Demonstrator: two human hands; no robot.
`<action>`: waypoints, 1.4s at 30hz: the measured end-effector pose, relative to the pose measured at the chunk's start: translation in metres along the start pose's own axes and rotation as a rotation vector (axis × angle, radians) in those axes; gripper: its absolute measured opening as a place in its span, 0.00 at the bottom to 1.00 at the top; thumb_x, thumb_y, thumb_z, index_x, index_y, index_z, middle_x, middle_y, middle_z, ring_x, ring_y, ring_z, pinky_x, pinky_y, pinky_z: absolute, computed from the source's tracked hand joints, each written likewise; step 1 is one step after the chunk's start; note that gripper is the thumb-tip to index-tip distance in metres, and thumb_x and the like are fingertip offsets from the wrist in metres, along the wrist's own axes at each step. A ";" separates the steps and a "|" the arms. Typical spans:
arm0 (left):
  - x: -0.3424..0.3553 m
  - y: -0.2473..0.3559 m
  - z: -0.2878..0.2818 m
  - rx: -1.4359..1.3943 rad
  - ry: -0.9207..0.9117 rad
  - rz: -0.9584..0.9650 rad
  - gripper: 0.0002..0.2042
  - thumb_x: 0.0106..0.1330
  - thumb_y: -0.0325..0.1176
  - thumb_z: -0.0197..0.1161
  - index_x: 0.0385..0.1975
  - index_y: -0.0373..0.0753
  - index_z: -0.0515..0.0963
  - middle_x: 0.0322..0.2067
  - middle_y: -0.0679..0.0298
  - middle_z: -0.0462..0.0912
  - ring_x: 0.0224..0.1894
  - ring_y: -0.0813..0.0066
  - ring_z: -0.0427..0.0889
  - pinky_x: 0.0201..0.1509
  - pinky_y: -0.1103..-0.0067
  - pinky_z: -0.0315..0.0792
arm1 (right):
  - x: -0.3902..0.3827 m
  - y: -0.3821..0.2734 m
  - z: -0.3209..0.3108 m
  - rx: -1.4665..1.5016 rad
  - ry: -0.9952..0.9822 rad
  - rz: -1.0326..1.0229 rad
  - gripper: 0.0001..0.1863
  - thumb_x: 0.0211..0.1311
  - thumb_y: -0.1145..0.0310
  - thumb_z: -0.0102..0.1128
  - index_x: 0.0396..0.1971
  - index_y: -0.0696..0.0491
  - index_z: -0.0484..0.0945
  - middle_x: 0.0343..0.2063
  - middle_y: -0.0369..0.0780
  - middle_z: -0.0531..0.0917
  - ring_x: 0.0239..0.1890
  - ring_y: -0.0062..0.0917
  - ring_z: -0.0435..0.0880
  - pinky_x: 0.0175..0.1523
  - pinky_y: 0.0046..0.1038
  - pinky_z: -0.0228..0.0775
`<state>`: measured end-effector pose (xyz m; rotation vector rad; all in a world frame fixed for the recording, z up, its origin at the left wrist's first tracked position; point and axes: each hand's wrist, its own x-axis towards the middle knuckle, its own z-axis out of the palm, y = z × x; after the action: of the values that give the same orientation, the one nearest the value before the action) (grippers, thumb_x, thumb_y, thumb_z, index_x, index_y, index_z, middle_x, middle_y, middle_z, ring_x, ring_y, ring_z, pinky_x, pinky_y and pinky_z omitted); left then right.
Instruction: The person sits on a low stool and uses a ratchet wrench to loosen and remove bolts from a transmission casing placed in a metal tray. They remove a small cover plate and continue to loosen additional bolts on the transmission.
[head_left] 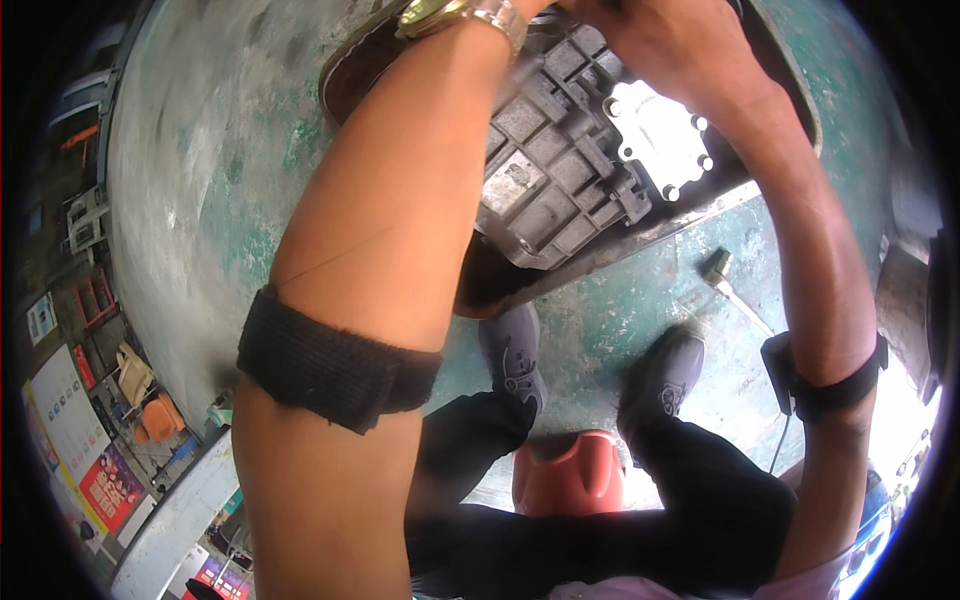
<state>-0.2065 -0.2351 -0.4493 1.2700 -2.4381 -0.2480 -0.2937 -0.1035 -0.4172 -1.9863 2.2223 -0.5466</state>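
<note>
A grey ribbed cast-metal housing, like a gearbox case (550, 150), lies in a dark shallow tray (640, 243) on the floor. On its right part sits a cover plate (655, 140), bright with glare, with several bolts around its rim. My right hand (665, 45) reaches over the far side of the housing, above the cover plate; its fingers run out past the top edge. My left arm, with a metal watch (450, 15), stretches across the tray's left side. Only a sliver of my left hand (532, 6) shows. What either hand holds is hidden.
A tool with a socket-like head and a slim bright shaft (735, 292) lies on the worn green floor, near my right shoe (675, 370). A red stool (568, 478) stands between my legs. Shelves with assorted goods (130, 400) and a pale beam (175, 515) are at the left.
</note>
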 end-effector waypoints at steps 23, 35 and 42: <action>0.004 0.002 -0.009 0.012 -0.118 -0.029 0.23 0.73 0.51 0.51 0.40 0.38 0.88 0.44 0.45 0.86 0.51 0.44 0.84 0.58 0.56 0.74 | 0.014 0.016 0.014 -0.070 -0.026 -0.128 0.16 0.65 0.61 0.58 0.21 0.55 0.83 0.21 0.48 0.84 0.26 0.45 0.85 0.35 0.44 0.77; 0.005 -0.002 -0.002 0.011 -0.020 0.055 0.23 0.73 0.49 0.52 0.35 0.37 0.88 0.40 0.48 0.88 0.47 0.45 0.85 0.54 0.57 0.76 | 0.020 0.011 0.003 -0.134 -0.144 -0.192 0.11 0.63 0.64 0.60 0.32 0.57 0.83 0.23 0.50 0.84 0.27 0.46 0.85 0.35 0.45 0.77; 0.000 -0.002 -0.007 -0.095 -0.069 0.024 0.22 0.73 0.49 0.53 0.35 0.36 0.88 0.40 0.47 0.87 0.47 0.44 0.85 0.53 0.57 0.76 | 0.009 0.008 0.000 0.046 -0.017 -0.222 0.11 0.65 0.64 0.61 0.37 0.57 0.84 0.30 0.50 0.85 0.31 0.43 0.86 0.40 0.41 0.78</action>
<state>-0.2020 -0.2365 -0.4441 1.2103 -2.4659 -0.4020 -0.3022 -0.1119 -0.4188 -2.2189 1.9729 -0.5962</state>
